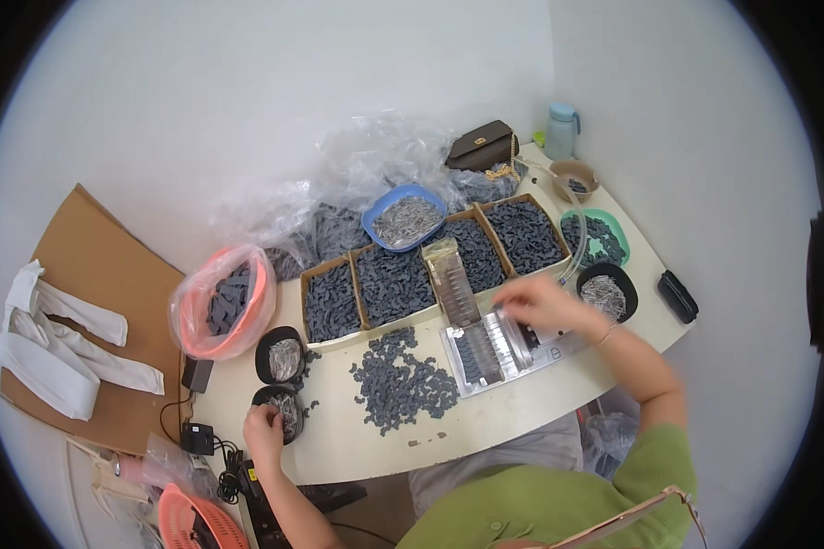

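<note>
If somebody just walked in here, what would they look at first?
Probably the long divided box full of dark grey pieces across the table, with a blue bowl of thin silvery bits at its back edge. Then perhaps the coral basket on the left, the left hand at a small black bowl and the right hand by a shiny tray.

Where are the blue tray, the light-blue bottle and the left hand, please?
Blue tray (369,221), head view: on its left rim.
Light-blue bottle (559,137), head view: middle of its body.
Left hand (264,430), head view: middle of the hand.
</note>
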A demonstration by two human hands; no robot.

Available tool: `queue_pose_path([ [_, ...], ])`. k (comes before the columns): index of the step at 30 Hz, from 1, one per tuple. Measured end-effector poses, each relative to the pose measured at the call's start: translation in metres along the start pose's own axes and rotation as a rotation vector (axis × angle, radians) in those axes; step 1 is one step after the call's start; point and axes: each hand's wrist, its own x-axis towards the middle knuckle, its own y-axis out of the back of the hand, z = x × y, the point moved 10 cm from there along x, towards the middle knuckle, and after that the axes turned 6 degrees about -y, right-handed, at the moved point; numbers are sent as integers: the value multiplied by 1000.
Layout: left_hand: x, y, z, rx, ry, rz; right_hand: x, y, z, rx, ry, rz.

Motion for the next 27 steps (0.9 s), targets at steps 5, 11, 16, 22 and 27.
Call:
queue_pose_path([
  [5, 3, -1, -2, -55, -2, 26, 12, -69, -27, -274, 222, 57],
  [11, -5, 13, 0, -43, -24, 148, 5, -82, -41, -616, 413, 197],
  [16, -7, 31, 29, -96, -17, 283, -5, -88, -61, -803, 508, 269],
  [22, -5, 9, 117, -315, -196, 207, -6, -104, -60, -835, 513, 197],
  [27, -9, -14, 209, -399, -509, 84, -10, -99, -55, -774, 526, 199],
])
